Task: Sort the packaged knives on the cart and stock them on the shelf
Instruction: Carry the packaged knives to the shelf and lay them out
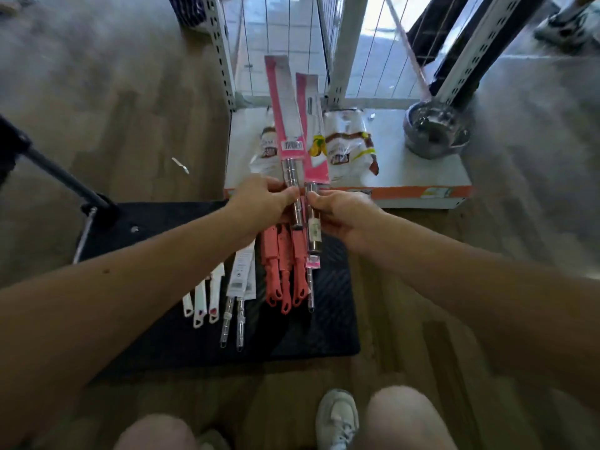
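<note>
My left hand [259, 199] grips the steel handle of a knife in a pink card sleeve [283, 105], blade pointing away from me. My right hand [341, 216] holds a second pink-sleeved steel-handled knife [314, 147] beside it; the two handles almost touch. Both are raised above the black cart deck [331, 319]. On the deck lie three coral-handled knives [282, 274], two steel-handled knives in white sleeves [240, 280], three white-handled knives [201, 300] and one more steel handle [310, 287]. The low white shelf [418, 177] lies just beyond my hands.
On the shelf rest two plastic snack bags [354, 144] and a steel pot [431, 131] at the right. White perforated uprights [224, 60] and wire grid panels rise behind. The cart's black handle [65, 180] slants at the left. My knees and a shoe [337, 417] are below.
</note>
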Motion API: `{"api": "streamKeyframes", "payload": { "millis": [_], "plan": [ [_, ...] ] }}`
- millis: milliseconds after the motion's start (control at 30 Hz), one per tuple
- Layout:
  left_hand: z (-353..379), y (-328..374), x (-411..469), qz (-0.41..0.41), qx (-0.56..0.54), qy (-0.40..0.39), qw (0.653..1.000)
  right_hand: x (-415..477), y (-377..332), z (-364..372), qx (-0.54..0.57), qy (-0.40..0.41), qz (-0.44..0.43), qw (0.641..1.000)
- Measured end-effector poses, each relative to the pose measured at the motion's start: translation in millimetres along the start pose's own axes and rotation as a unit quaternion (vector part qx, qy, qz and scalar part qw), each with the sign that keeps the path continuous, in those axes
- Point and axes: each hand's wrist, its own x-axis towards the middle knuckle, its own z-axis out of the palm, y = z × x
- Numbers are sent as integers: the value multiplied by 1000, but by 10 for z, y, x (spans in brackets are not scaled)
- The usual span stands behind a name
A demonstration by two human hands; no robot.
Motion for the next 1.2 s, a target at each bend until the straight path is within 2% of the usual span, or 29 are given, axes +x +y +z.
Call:
{"api": "streamKeyframes", "payload": {
  "millis": [167, 267, 500, 733, 1000, 1200],
  "plan": [
    [-415, 1371, -709, -35, -22, 14, 999, -1159, -1145, 32, 20, 13, 2, 1000],
    [-596, 2189, -1126, -36, -32, 14, 999, -1769, -1799, 21, 26, 7, -28, 999],
    [-794, 3496, -1762, -9, 15, 34, 999, -2773, -2904, -58, -37, 14, -50, 998],
    [-710, 4106, -1950, 2, -70, 16, 997, -3135, -3405, -187, -25, -22, -78, 996],
    [-894, 4576, -1839, 26, -55, 56, 997, -3054, -3919, -136, -40, -30, -102, 994],
    [-1272, 4958, -1499, 49, -33, 48, 997, -2887, -4397, 163, -36, -28, -128, 991]
  ]
}}
